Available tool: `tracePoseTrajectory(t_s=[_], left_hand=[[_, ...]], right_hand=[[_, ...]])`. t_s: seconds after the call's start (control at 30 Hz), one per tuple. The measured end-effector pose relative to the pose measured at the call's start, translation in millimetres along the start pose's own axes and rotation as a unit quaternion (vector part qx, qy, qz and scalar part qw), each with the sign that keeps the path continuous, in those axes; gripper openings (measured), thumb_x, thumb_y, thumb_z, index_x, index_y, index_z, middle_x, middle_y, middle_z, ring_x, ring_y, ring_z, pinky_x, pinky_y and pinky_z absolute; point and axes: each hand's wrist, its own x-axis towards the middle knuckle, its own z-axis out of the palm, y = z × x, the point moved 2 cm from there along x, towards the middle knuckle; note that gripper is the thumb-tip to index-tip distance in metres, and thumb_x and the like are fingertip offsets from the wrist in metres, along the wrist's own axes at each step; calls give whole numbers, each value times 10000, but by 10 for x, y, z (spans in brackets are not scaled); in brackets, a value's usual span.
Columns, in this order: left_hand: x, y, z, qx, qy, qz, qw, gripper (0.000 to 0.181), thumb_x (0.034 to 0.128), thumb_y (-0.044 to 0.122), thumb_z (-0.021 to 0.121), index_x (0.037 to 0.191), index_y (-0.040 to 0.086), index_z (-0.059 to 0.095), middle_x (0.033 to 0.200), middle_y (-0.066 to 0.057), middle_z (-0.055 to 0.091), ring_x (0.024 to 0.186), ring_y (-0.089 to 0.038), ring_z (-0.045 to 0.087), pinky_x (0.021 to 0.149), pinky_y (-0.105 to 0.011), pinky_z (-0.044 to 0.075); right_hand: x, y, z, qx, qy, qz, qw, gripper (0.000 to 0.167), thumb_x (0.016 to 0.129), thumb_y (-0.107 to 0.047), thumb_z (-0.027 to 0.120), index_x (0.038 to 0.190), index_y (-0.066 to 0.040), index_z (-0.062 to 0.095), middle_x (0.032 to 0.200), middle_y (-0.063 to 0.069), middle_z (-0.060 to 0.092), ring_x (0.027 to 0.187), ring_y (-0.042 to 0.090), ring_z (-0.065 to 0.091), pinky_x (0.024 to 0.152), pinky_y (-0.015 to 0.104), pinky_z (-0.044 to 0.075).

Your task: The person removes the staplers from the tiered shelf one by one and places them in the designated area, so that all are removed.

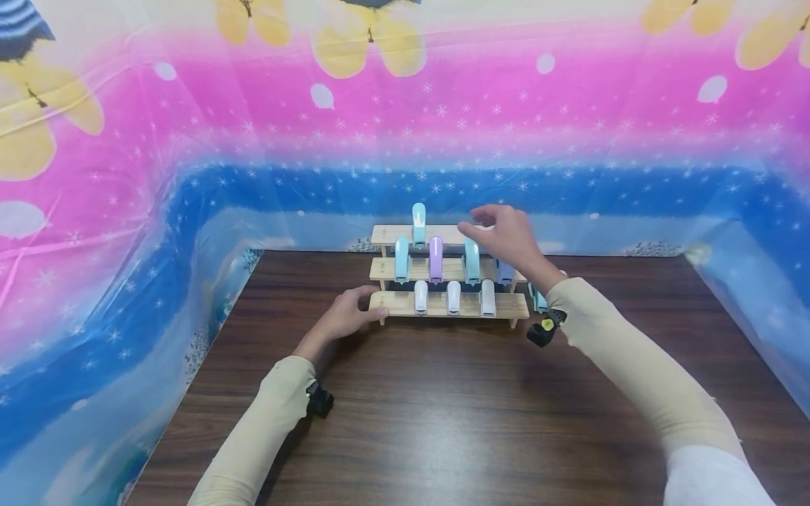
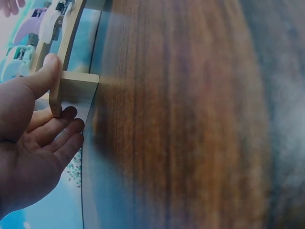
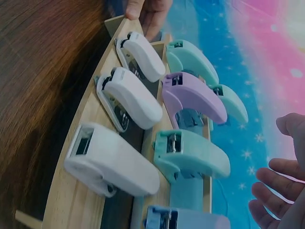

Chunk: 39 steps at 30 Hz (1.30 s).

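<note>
A three-tier wooden stand (image 1: 395,303) bears small staplers. My left hand (image 1: 344,313) grips the left end of its lowest board, thumb on top and fingers beneath, as the left wrist view confirms. Above the top board's right end hovers my right hand (image 1: 508,235), fingers loosely bent and holding nothing. On the top tier stands a mint stapler (image 1: 419,223). The middle tier holds a mint stapler (image 1: 401,258), a purple stapler (image 3: 195,98), another mint stapler (image 3: 193,152) and a bluish-purple stapler (image 3: 190,219), partly hidden by my right hand in the head view. Three white staplers (image 1: 453,298) line the lowest tier.
Right of the stand, a mint-coloured object (image 1: 538,299) sits on the brown wooden table (image 1: 443,407), partly behind my right wrist. A patterned pink and blue cloth (image 1: 481,161) hangs behind the table and along both sides.
</note>
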Motion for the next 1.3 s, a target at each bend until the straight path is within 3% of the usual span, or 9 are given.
tracePoseTrajectory(t_s=[0.27, 0.67, 1.3], left_hand=[[5, -17, 7, -18, 14, -17, 10000, 622, 969, 340, 729, 1466, 26, 527, 1492, -189, 531, 1403, -350, 464, 1125, -563, 377], [-4, -6, 8, -122, -29, -77, 9999, 635, 969, 353, 726, 1474, 28, 520, 1501, -189, 521, 1413, -355, 452, 1126, -563, 377], [-5, -18, 7, -170, -7, -108, 9998, 647, 962, 366, 732, 1475, 34, 520, 1513, -187, 511, 1426, -360, 438, 1147, -566, 351]], right_hand=[[159, -92, 161, 2, -161, 139, 9998, 687, 932, -604, 661, 1347, -57, 652, 1319, 118, 682, 1209, 293, 636, 988, 487, 516], [294, -207, 382, -1, -398, 137, 9991, 631, 940, -512, 701, 1334, -21, 652, 1312, 138, 681, 1220, 303, 625, 1012, 471, 504], [422, -319, 671, -287, -546, 54, 9981, 584, 938, -508, 704, 1277, -32, 698, 1178, 141, 740, 1076, 299, 699, 901, 446, 561]])
